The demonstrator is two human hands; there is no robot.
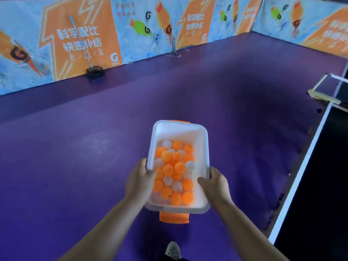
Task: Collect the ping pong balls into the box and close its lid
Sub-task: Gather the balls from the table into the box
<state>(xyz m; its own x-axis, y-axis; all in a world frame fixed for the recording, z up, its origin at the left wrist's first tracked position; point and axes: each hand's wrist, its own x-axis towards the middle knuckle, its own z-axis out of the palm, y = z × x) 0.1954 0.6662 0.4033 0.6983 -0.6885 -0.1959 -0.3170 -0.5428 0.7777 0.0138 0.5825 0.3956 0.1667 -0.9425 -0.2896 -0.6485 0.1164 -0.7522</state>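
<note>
I hold a white plastic box [180, 131] with orange latch clips above the purple floor. My left hand [140, 180] grips its left rim, thumb over the edge. My right hand [215, 184] grips its right rim the same way. Inside lie several orange and white ping pong balls [174, 171], heaped toward the near end. The box is open on top and no lid is in view.
A dark ping pong table [320, 166] with a white edge stands at the right. A ball-picker net [95, 72] on a metal pole leans against the printed barrier [84, 40] at the far left. One shoe [172, 250] shows at the bottom.
</note>
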